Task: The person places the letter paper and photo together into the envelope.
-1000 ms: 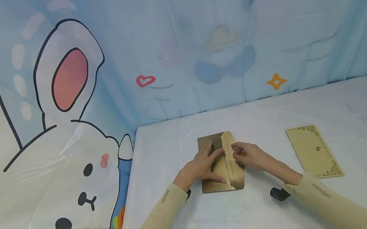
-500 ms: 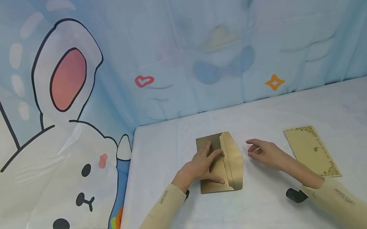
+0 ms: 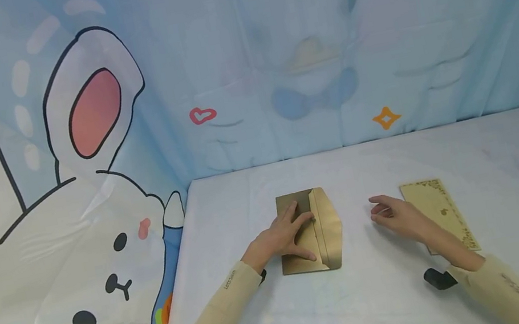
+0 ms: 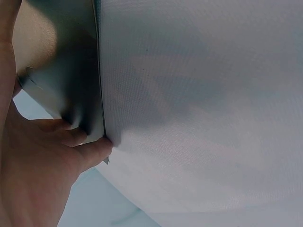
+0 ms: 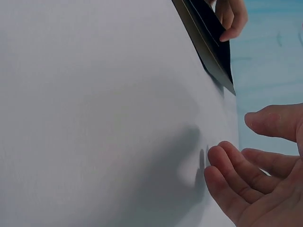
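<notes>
A gold paper envelope (image 3: 324, 228) lies on the table with its flap folded out to the right. My left hand (image 3: 280, 239) rests on the envelope's body with fingers spread, holding it down; in the left wrist view, fingertips of the left hand (image 4: 42, 161) lie at its edge. My right hand (image 3: 400, 218) is off the envelope, to its right, with relaxed fingers and nothing in them. In the right wrist view, the right hand (image 5: 260, 179) shows over the white cloth, apart from the envelope (image 5: 210, 45). A pale gold card (image 3: 436, 203) with an ornate border lies at the right, partly covered by the right forearm.
A white cloth (image 3: 348, 308) covers the table. Its back edge meets a light blue curtain (image 3: 314, 59) with cartoon prints, and a large rabbit print (image 3: 99, 259) hangs at the left. A small black device (image 3: 439, 278) sits at the right wrist.
My right hand has moved away from the flap, rightward toward the card. The flap now lies flatter and wider outward. My left hand has stayed on the envelope.
</notes>
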Motion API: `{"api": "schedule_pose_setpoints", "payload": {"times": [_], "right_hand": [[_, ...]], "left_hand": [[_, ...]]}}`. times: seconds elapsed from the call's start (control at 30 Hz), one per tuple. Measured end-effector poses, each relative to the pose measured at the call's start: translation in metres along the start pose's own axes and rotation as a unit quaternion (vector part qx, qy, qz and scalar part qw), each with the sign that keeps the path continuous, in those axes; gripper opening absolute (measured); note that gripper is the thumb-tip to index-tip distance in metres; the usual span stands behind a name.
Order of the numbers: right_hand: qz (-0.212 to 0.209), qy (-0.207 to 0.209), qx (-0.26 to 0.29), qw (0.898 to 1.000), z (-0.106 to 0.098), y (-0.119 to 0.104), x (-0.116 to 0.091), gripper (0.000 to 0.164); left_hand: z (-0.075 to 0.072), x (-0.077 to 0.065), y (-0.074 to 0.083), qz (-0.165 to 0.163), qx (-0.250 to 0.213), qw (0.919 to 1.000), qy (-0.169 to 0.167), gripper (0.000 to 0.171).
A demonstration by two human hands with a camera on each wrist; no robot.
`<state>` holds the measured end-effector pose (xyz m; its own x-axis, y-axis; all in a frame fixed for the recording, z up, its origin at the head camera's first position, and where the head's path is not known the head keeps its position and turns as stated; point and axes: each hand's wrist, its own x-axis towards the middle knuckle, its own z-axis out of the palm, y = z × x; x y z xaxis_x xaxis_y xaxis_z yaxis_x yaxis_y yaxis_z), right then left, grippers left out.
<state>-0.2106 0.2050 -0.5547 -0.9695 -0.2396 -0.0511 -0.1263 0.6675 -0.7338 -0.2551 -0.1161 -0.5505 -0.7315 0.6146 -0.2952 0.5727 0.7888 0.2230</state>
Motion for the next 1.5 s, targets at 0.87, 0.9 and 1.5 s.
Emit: {"api": "schedule_pose_setpoints", "payload": {"times": [0.87, 0.9, 1.5], "right_hand": [[0.079, 0.063, -0.087, 0.991, -0.042, 0.064, -0.033, 0.082], [0.090, 0.065, -0.093, 0.990, -0.042, 0.066, -0.034, 0.089], [0.107, 0.018, -0.113, 0.988, -0.071, 0.075, -0.038, 0.087]], "left_hand": [[0.005, -0.003, -0.003, -0.004, 0.003, 1.0000, -0.002, 0.107], [0.006, -0.003, -0.002, -0.004, 0.001, 1.0000, -0.003, 0.107], [0.002, 0.000, -0.001, 0.003, -0.001, 1.0000, 0.001, 0.107]]}}
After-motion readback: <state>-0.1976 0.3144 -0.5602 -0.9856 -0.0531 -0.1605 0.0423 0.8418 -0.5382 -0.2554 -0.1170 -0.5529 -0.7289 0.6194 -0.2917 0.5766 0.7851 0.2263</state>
